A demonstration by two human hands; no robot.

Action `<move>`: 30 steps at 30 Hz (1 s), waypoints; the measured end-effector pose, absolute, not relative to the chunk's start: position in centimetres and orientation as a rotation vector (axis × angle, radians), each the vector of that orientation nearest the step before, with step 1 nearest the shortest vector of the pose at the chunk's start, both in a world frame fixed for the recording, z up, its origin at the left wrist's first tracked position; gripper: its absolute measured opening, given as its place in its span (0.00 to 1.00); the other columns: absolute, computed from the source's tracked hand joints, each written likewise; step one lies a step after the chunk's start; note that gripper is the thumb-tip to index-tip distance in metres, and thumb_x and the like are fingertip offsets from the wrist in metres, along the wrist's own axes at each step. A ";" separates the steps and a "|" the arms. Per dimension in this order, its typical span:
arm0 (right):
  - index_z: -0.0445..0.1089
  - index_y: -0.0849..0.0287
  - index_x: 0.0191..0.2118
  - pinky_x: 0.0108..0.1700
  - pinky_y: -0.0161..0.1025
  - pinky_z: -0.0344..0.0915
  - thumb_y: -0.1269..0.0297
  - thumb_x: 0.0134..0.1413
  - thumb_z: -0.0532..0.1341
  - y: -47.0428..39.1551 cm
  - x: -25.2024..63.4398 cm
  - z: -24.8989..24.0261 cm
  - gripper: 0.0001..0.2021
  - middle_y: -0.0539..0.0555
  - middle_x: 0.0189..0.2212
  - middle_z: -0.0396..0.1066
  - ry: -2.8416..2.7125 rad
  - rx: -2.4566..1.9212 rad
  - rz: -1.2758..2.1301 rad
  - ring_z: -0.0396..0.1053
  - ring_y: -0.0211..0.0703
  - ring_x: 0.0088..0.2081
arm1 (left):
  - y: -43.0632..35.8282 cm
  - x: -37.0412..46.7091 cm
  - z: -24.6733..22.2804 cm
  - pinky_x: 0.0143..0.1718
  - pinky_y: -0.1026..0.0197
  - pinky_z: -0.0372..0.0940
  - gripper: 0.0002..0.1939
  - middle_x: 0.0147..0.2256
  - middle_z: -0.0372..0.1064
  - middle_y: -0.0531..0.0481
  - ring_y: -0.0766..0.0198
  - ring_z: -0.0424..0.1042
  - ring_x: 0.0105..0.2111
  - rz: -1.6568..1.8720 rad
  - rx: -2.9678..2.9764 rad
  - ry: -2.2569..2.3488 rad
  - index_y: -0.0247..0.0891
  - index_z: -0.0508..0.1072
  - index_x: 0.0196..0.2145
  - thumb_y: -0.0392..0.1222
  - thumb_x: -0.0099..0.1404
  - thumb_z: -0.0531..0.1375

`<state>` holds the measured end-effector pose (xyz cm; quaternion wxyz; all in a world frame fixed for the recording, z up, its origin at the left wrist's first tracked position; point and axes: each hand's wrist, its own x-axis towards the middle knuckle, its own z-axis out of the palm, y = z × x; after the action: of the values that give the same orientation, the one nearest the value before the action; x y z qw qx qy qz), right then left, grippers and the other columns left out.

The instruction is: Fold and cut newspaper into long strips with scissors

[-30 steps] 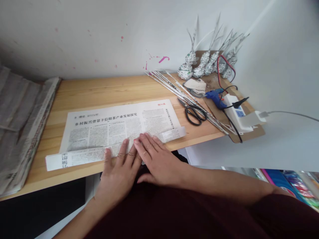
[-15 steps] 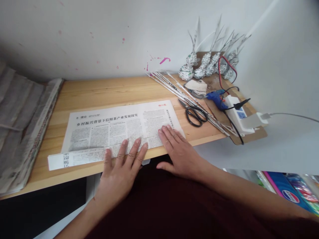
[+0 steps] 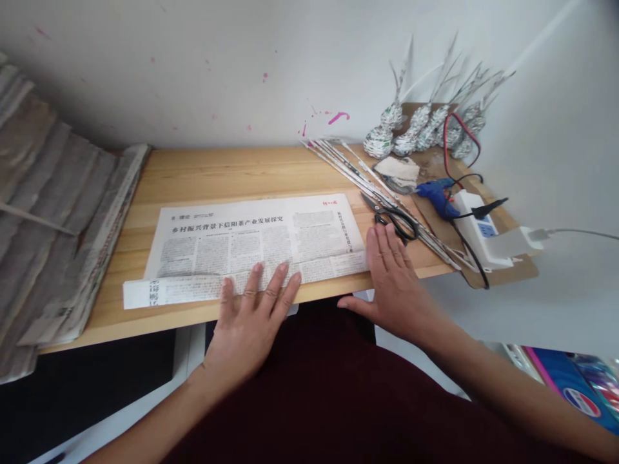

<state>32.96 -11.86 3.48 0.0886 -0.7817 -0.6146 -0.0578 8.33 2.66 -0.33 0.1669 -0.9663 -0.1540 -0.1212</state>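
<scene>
Newsprint sheet [image 3: 232, 241], near edge folded, could spring open if my flat, unclenched left fingers [image 3: 249, 291] lift; right fingers [image 3: 385, 250], grasping nothing, lie by the scissors [image 3: 380, 208].

The table [image 3: 217, 169] crossed the middle of the frame, with the wall [image 3: 193, 84] behind it. The sheet [image 3: 229, 241] lay near the table's front edge, the left hand [image 3: 251, 322] on its front fold and the right hand [image 3: 394, 283] at its right end. Just beyond the right hand lay the scissors [image 3: 380, 211], beside sticks [image 3: 338, 161] slanting from upper centre toward the right. At upper right, the cloth [image 3: 397, 173] lay before the gourds [image 3: 378, 140]. Farther right, the board [image 3: 517, 270] bore the power strip [image 3: 476, 232], the glue gun [image 3: 438, 195] to its left. The stack [image 3: 72, 193] occupied the left.
</scene>
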 end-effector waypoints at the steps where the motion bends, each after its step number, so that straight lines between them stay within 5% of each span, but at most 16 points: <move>1: 0.31 0.78 0.74 0.72 0.65 0.43 0.34 0.56 0.60 -12.0 32.3 3.8 0.60 0.80 0.73 0.38 -1.845 -2.274 -0.188 0.28 0.67 0.75 | 2.7 8.3 -0.3 0.71 0.37 0.25 0.43 0.73 0.46 0.44 0.44 0.35 0.74 -0.340 -2.754 -0.440 0.41 0.49 0.73 0.43 0.66 0.63; 7: 0.55 0.70 0.70 0.70 0.57 0.57 0.54 0.69 0.56 -12.0 30.0 3.4 0.32 0.68 0.68 0.60 -2.223 -1.962 0.017 0.48 0.57 0.73 | 2.9 8.4 -0.4 0.71 0.36 0.25 0.44 0.73 0.44 0.44 0.44 0.35 0.74 -0.356 -2.759 -0.443 0.42 0.49 0.73 0.46 0.66 0.64; 15: 0.47 0.71 0.73 0.72 0.60 0.49 0.54 0.65 0.60 -11.5 31.7 2.2 0.40 0.70 0.72 0.49 -2.141 -2.127 0.028 0.41 0.60 0.74 | 3.1 8.6 0.0 0.71 0.35 0.23 0.45 0.73 0.43 0.46 0.45 0.31 0.74 -0.339 -2.846 -0.473 0.45 0.48 0.73 0.55 0.66 0.64; 23: 0.41 0.71 0.74 0.72 0.61 0.48 0.51 0.61 0.62 -11.9 31.9 1.7 0.47 0.73 0.73 0.44 -2.058 -2.217 -0.013 0.37 0.63 0.74 | 2.7 9.0 0.3 0.69 0.26 0.32 0.47 0.73 0.42 0.44 0.33 0.49 0.70 -0.276 -2.896 -0.531 0.55 0.42 0.73 0.56 0.66 0.63; 30: 0.40 0.76 0.73 0.71 0.59 0.49 0.44 0.60 0.62 -11.4 32.7 1.0 0.51 0.77 0.72 0.46 -2.027 -2.269 -0.165 0.41 0.65 0.74 | 2.5 9.3 1.1 0.67 0.22 0.40 0.43 0.74 0.39 0.44 0.30 0.48 0.70 -0.162 -2.931 -0.582 0.55 0.39 0.74 0.53 0.70 0.59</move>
<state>32.65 -11.35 1.00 0.0474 -0.7438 -0.6645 -0.0542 9.32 2.51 1.07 0.0745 -0.9767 -0.1939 -0.0541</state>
